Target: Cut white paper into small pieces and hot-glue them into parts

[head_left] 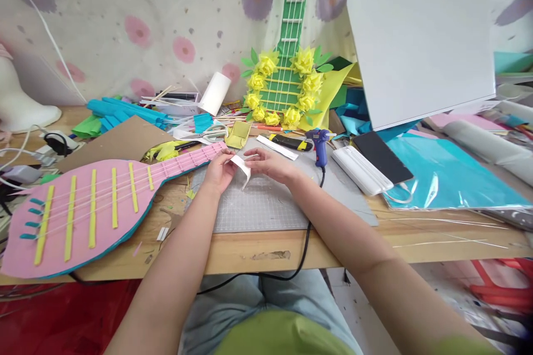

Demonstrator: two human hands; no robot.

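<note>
A short white paper strip (241, 166) is pinched between my two hands above the grey cutting mat (266, 208); its lower end curls down. My left hand (219, 171) has its fingers closed on the strip's left end. From the other side, my right hand (268, 164) grips it with thumb and fingertips. Just left of my left hand reaches the neck of a pink paper lute (120, 199) with yellow bars and white strings. Another white strip (277, 147) lies flat behind my hands, beside a black and yellow utility knife (291, 142).
A blue glue gun (320, 147) stands at the mat's right, its cord hanging over the table edge. Farther right are a white power bank-like box (361, 171) and a turquoise packet (453, 172). A green paper instrument with yellow flowers (283, 89) leans at the back beside a white board (422, 39).
</note>
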